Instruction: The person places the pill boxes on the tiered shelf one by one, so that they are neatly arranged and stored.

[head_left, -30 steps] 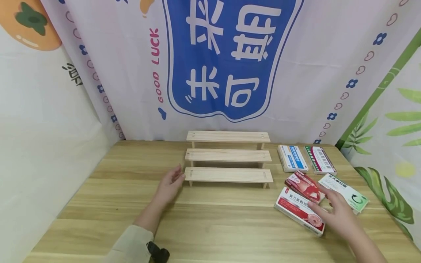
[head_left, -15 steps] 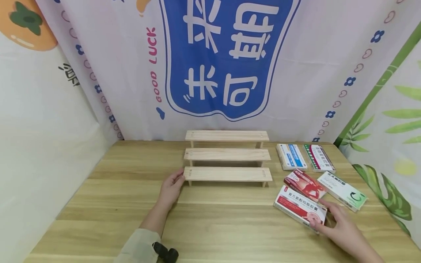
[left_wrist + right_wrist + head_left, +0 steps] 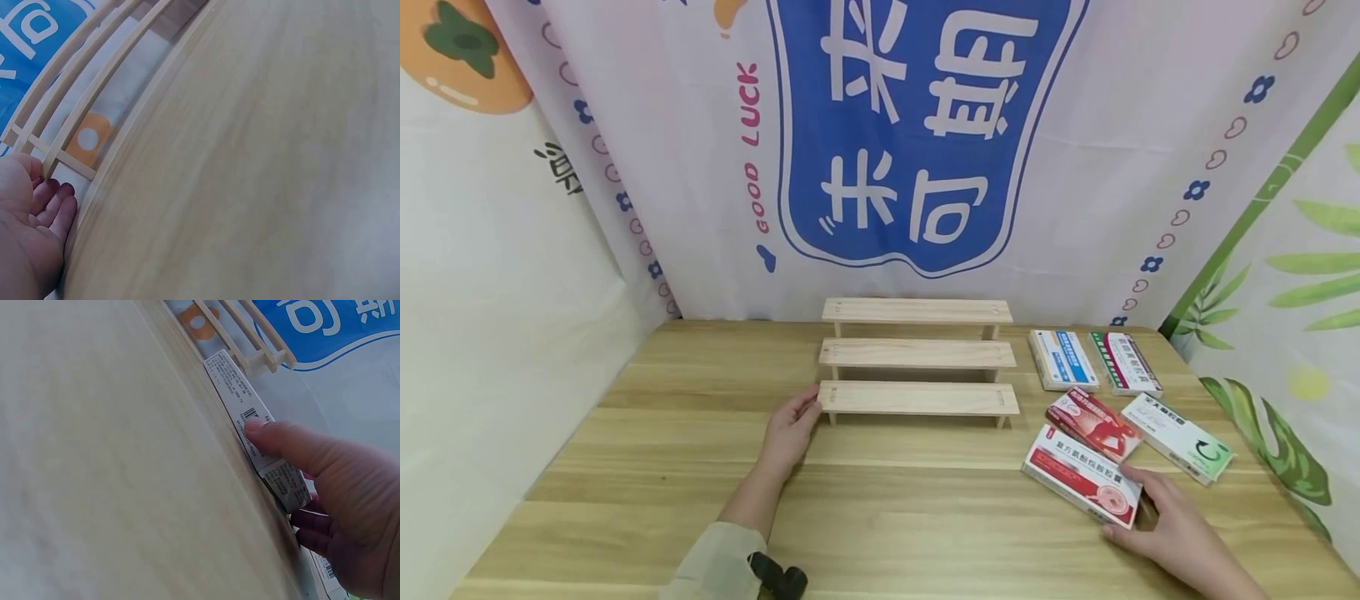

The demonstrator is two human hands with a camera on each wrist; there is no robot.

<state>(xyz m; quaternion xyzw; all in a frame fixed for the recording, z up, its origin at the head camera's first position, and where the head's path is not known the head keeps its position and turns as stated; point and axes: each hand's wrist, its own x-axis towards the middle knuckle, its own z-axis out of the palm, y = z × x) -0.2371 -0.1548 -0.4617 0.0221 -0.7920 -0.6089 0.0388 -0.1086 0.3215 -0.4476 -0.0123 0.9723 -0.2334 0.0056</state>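
A three-step wooden display stand (image 3: 917, 398) stands at the back of the table. My left hand (image 3: 790, 429) is at the left end of its lowest step; in the left wrist view the thumb and fingers of that hand (image 3: 37, 212) pinch the board's end. On the right lies a red and white medicine box (image 3: 1082, 475). My right hand (image 3: 1180, 521) grips its near right end, thumb on the front side and fingers behind. The right wrist view shows the thumb against the printed side of the box (image 3: 240, 403); the fingertips are partly hidden behind it.
Behind the gripped box lies a red medicine box (image 3: 1095, 423), with a white and green box (image 3: 1180, 437) to its right. Farther back are a blue and white box (image 3: 1063, 360) and a green and maroon box (image 3: 1125, 363). Printed cloth (image 3: 715, 275) hangs behind the table.
My right hand has come down from above the boxes to the red and white box's right end and grips it. My left hand has closed onto the stand's lowest step.
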